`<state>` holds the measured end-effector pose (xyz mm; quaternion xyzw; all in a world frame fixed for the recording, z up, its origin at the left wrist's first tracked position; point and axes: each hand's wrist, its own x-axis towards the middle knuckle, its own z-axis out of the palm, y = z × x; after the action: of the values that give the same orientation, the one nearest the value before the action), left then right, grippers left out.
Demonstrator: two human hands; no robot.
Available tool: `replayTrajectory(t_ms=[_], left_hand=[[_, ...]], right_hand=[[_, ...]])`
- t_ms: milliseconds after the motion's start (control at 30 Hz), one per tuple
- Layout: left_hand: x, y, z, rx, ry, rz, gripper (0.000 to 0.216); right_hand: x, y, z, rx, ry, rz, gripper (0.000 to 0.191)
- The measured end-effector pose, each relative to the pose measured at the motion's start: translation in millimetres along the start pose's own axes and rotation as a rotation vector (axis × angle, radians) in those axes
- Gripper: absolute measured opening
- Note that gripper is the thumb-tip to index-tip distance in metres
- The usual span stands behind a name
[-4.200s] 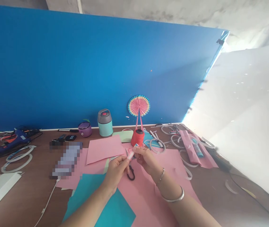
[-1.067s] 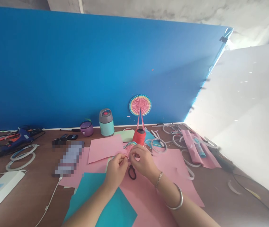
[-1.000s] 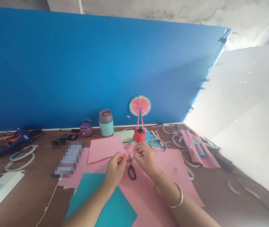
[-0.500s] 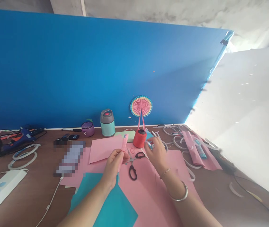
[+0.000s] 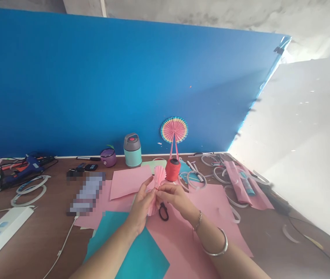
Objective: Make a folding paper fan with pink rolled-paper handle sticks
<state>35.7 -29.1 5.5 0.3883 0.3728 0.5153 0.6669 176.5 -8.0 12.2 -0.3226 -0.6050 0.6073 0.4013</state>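
A: What has the left hand [image 5: 140, 207] got?

B: Its grip is closed round the lower folds of the pleated pink paper fan [image 5: 159, 176], held just above the brown counter [image 5: 31, 240]. The right hand [image 5: 176, 197] pinches the fan's waist, its grip nearly shut.

A: The risk?

B: If either pinch slackens, I judge the pleats could spring apart. The fan could also drop onto the black-handled scissors [image 5: 164, 213] beneath, near the red thread spool [image 5: 172, 169].

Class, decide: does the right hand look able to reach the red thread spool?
Probably yes: the red thread spool stands just beyond the right hand, nothing between, though it pinches the pleated paper.
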Motion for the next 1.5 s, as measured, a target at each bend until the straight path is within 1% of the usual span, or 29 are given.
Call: replayTrajectory(t_ms=[100,167,300,500,567,767,867,967,1033,1167,1333,1500], left_hand=[[1.1,-2.2,-0.7,0.004,-0.031,-0.001,0.06],[2.5,-3.7,-0.9,0.0,-0.053,-0.018,0.055],[3.7,-4.5,0.1,-0.019,-0.073,-0.056,0.035],[2.2,-2.7,1.2,-0.058,-0.049,-0.075,0.019],[3.5,-1.6,-0.2,-0.142,-0.06,-0.105,0.019],[12.1,-1.5,-12.8,-0.554,-0.144,-0.274,0.025],[12.3,-1.6,-18.3,-0.626,-0.164,-0.311,0.028],[9.8,0.2,-19.3,-0.622,-0.181,-0.368,0.027],[8.6,1.1,-18.4,-0.598,-0.198,-0.395,0.027],[8.7,0.5,-15.9,-0.56,-0.196,-0.363,0.026],[9.2,-2.2,-14.7,-0.506,-0.186,-0.342,0.025],[9.6,-4.9,-15.7,-0.467,-0.212,-0.344,0.027]], right_hand=[[-0.6,1.4,-4.4,0.045,-0.033,0.045,0.02],[0.1,4.0,-7.6,0.025,0.01,0.061,0.022],[3.1,9.7,-9.8,-0.011,0.13,0.071,0.02],[4.2,8.8,-5.6,-0.001,0.209,0.071,0.019],[3.5,6.7,-6.2,-0.004,0.206,0.055,0.018],[1.8,6.3,-7.7,-0.038,0.197,0.023,0.021],[2.5,11.0,-2.5,-0.077,0.201,-0.014,0.022],[2.8,15.2,4.0,-0.101,0.281,-0.048,0.021],[2.2,15.3,7.1,-0.133,0.303,-0.065,0.018],[-0.3,9.2,10.0,-0.125,0.26,-0.054,0.017],[0.0,4.6,10.8,-0.068,0.265,-0.023,0.015],[1.9,6.9,9.8,-0.067,0.287,0.006,0.015]])
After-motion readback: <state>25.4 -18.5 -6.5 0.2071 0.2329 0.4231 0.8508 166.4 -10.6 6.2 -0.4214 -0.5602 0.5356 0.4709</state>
